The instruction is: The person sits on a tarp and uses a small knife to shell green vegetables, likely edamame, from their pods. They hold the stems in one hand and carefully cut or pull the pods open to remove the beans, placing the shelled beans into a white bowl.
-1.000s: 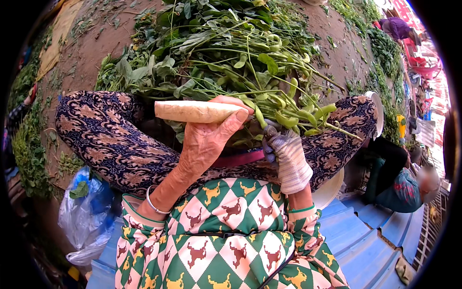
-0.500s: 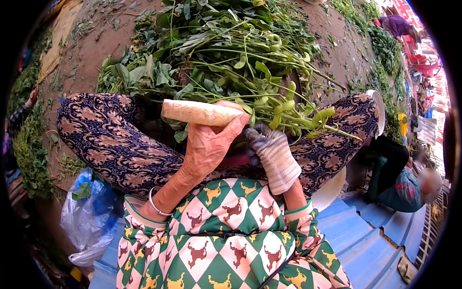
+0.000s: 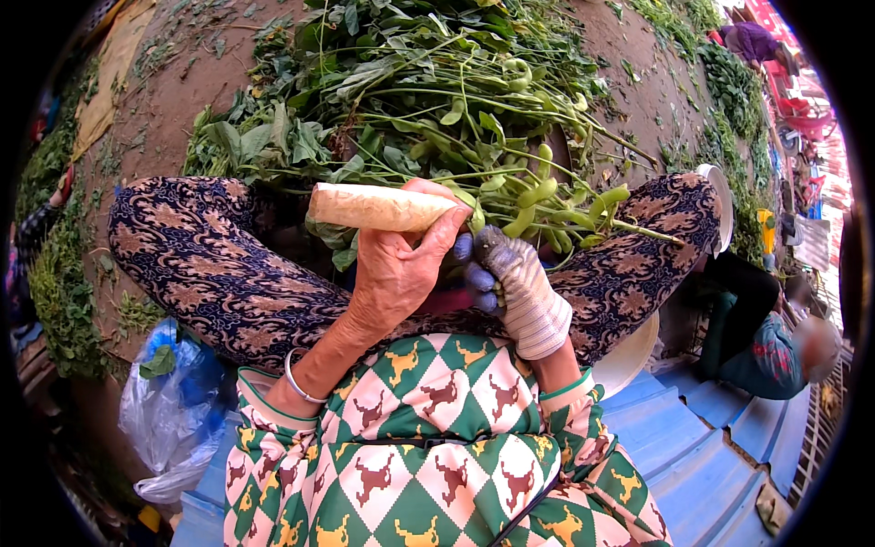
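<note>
1. The heap of leafy stems [image 3: 392, 87] lies on the ground in front of me, its pod-bearing ends reaching toward my right knee. It looks tangled, so I do best to work at the near ends rather than drag on the whole pile.
2. My patterned trousers [image 3: 214, 260] frame the work on both sides; handling things low, between my knees, should spare my arms and steady my wrists.
3. My right hand [image 3: 529, 301], gloved, is half curled just beside the near pods, its blue-stained fingers bent in. I cannot tell whether anything is pinched inside them. A light touch would suit it, as the pods look easy to bruise.
4. My left hand [image 3: 396, 273], bare, is closed around the pale root, thumb pressed near its right end. A firm, even grip should stop it rolling.
5. The pale root [image 3: 378, 208] sits level above my lap, its blunt end to the left, well clear of my right hand.
6. The green pods [image 3: 538, 193] hang in a cluster right of my left thumb; one piece of green shows at its tip, though whether I grip it is unclear.
</note>
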`<state>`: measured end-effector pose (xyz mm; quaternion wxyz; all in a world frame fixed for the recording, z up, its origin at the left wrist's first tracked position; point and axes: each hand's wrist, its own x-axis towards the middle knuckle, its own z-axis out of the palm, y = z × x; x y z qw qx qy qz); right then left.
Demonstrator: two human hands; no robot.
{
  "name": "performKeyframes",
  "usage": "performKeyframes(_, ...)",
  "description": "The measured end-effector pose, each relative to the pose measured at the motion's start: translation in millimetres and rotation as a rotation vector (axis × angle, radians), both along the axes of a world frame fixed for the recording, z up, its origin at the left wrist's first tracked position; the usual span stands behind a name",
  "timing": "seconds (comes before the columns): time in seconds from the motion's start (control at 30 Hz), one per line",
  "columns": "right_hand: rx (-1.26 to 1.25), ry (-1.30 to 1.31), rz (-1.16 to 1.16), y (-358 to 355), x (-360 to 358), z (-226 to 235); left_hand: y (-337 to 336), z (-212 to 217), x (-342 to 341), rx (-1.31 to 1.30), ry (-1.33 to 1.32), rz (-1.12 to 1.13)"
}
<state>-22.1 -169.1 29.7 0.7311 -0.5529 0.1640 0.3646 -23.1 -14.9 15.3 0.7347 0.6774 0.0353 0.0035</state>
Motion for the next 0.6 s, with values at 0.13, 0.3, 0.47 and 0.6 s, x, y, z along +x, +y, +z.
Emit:
performKeyframes(0.13,-0.057,-0.026,0.061,-1,1,2,2,-3,1,-0.054,-0.012,0.005)
performKeyframes(0.3,-0.712,-0.573,0.316,3,5,-18,4,-5,1,0.043,0.053,-0.036)
performKeyframes(0.47,-0.809,-0.744,0.296,2,3,-19,2,-2,1,0.051,0.05,-0.016)
performKeyframes(0.6,-0.945,-0.761,0.433,0,5,-26,-2,-4,1,0.083,0.045,0.008)
